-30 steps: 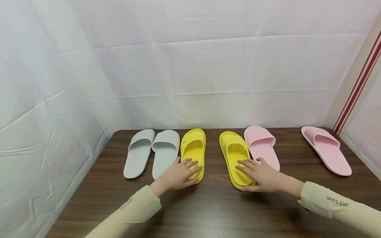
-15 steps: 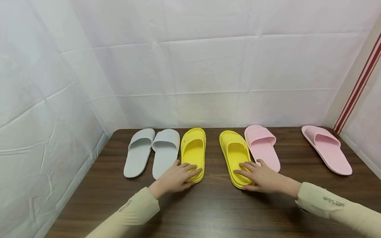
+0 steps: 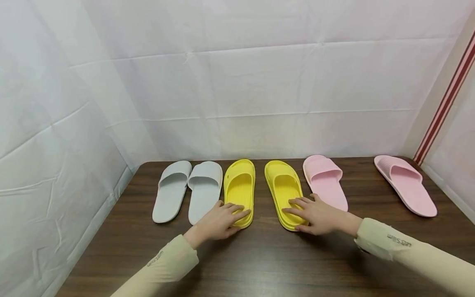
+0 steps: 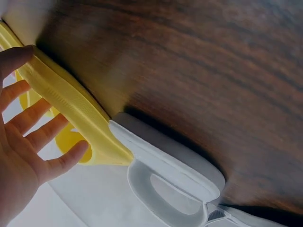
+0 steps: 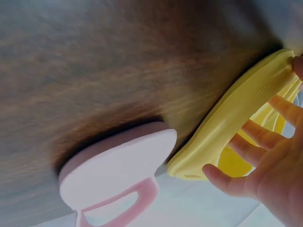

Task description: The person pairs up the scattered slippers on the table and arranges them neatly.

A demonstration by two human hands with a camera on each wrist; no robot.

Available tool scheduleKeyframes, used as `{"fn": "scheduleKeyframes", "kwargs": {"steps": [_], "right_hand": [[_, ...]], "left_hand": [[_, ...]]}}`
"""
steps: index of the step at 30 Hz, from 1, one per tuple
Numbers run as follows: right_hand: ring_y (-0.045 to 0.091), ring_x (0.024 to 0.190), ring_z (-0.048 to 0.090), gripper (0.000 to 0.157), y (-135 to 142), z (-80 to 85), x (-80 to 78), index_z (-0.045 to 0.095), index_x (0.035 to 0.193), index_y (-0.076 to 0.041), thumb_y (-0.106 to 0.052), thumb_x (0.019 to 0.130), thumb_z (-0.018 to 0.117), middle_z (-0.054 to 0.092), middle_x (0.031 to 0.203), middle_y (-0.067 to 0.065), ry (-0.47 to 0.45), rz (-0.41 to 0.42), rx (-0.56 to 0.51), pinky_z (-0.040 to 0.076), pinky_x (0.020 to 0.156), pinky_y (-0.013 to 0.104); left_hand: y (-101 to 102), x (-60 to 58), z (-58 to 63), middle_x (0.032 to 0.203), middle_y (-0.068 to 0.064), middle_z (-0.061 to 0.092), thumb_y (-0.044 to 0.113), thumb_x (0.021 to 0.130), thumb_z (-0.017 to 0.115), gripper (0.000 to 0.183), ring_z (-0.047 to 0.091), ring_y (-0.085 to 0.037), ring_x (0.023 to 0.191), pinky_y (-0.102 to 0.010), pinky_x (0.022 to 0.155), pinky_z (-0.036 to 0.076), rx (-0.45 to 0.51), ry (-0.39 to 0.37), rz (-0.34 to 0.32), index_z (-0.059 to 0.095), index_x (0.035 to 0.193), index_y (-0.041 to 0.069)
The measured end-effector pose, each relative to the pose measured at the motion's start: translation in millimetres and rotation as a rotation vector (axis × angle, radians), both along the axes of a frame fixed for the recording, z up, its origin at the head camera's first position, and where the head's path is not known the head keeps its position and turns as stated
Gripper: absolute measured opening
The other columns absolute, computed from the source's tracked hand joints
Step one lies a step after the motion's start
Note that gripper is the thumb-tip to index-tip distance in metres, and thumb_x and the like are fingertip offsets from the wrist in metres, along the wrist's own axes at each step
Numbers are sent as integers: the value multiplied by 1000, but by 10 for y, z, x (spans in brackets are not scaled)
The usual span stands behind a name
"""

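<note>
Two yellow slippers lie side by side at mid-table, toes toward the back wall. My left hand (image 3: 218, 221) rests at the heel of the left yellow slipper (image 3: 239, 192), fingers spread over its footbed. In the left wrist view the thumb meets the heel end of that yellow slipper (image 4: 71, 97), the other fingers extended along its side. Over the heel of the right yellow slipper (image 3: 285, 187) lies my right hand (image 3: 322, 215), its thumb at the heel edge. The right wrist view has those fingers (image 5: 259, 138) stretched against the slipper's side.
Left of the yellow pair stand two white slippers (image 3: 174, 192), the nearer one close to the left yellow slipper. On the right are a pink slipper (image 3: 328, 187) and, farther off, another pink slipper (image 3: 408, 187). White cloth walls (image 3: 259, 82) border the brown table (image 3: 259, 264).
The right yellow slipper has shifted left with my right hand, narrowing the gap to the left one, and turned slightly straighter. My left hand has stayed nearly in place.
</note>
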State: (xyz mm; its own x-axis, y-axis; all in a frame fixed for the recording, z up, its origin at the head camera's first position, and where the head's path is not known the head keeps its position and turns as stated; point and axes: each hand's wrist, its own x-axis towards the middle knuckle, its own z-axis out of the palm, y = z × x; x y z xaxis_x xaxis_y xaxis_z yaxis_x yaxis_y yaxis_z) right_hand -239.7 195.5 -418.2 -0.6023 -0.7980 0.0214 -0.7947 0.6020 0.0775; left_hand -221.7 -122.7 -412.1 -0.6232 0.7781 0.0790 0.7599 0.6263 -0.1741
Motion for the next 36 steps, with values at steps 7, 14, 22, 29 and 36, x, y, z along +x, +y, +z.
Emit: {"fn": "scheduleKeyframes", "kwargs": {"steps": [7, 14, 22, 29, 36], "right_hand": [[28, 119, 44, 53, -101, 13, -90, 40, 134, -27, -44, 85, 51, 46, 131, 10, -58, -18, 30, 35, 86, 58], [28, 119, 44, 52, -211, 58, -135, 42, 133, -26, -44, 85, 52, 48, 130, 11, -82, -20, 8, 35, 85, 57], [28, 122, 42, 51, -338, 64, -210, 41, 134, -29, -46, 86, 50, 46, 133, 10, -121, -49, 20, 32, 89, 58], [28, 121, 43, 52, -423, 48, -256, 39, 135, -29, -47, 87, 48, 46, 133, 10, -79, -29, 42, 29, 90, 62], [29, 119, 45, 52, -459, 64, -260, 40, 134, -27, -48, 87, 47, 47, 132, 11, -38, -14, 47, 29, 90, 64]], "left_hand": [[-17, -55, -9, 123, -3, 56, 33, 82, 60, 50, 54, -20, 109, -43, 82, 41, 8, -20, 18, 47, 129, 23], [-31, -95, -11, 121, -4, 57, 34, 81, 62, 50, 55, -21, 107, -43, 80, 41, 24, -22, 24, 48, 128, 22], [-39, -121, -9, 120, -2, 57, 34, 80, 62, 50, 55, -20, 106, -41, 79, 40, 32, -36, 30, 49, 127, 23], [-29, -146, -11, 119, -1, 58, 35, 80, 61, 49, 55, -20, 103, -41, 79, 40, 32, -29, 35, 49, 126, 24], [-18, -162, -2, 120, -1, 57, 35, 80, 61, 49, 55, -19, 104, -40, 80, 40, 25, -35, 50, 49, 127, 25]]}}
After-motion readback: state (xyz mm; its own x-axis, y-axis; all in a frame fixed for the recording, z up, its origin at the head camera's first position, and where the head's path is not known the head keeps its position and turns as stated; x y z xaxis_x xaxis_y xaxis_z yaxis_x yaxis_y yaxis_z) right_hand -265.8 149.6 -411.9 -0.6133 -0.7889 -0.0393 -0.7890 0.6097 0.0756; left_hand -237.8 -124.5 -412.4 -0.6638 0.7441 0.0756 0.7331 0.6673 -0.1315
